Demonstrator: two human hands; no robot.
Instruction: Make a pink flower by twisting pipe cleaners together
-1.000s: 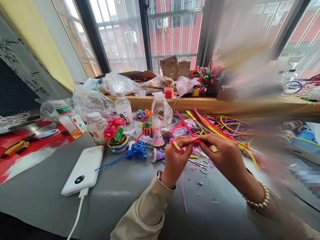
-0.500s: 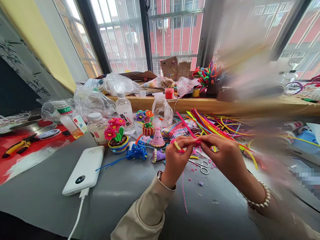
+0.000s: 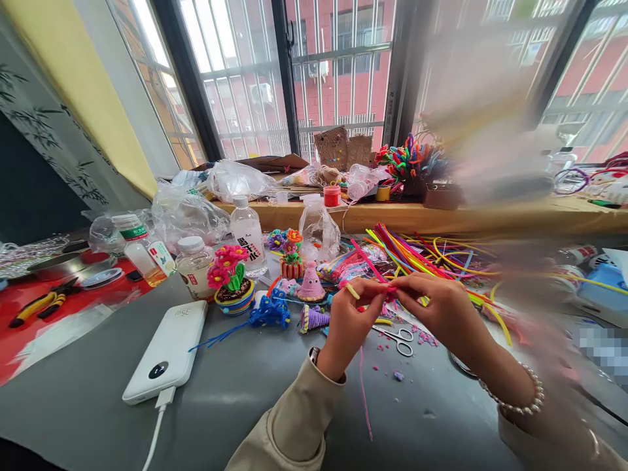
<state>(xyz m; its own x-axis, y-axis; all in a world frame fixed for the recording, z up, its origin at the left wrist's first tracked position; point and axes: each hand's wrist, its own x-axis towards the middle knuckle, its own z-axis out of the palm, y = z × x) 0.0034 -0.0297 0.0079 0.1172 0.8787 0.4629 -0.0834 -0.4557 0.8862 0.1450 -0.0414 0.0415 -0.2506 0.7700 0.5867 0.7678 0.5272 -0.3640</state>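
My left hand (image 3: 349,327) and my right hand (image 3: 434,307) meet above the table, fingertips pinched together. Between them is a bright pink pipe cleaner (image 3: 367,260), its straight end pointing up and left; the worked part is mostly covered by fingers. A pale yellow loop (image 3: 352,292) sits by the left fingers. Below the left hand dangles a thin pink strand (image 3: 364,392). Scissors (image 3: 403,341) lie just under the hands among pink scraps. Left of the hands are a purple cone-shaped piece (image 3: 314,318) and a pink cone figure (image 3: 311,284).
A white power bank (image 3: 169,353) with a cable lies at left. Behind it stand a flower pot craft (image 3: 233,281) and bottles (image 3: 248,235). Blue pipe-cleaner flowers (image 3: 269,311) lie nearby. Loose colourful pipe cleaners (image 3: 407,252) spread behind my hands. The right side is blurred.
The view has tilted slightly upward, so the table things sit lower in the picture. Both hands keep their pinch on the pink pipe cleaner, with little visible finger movement.
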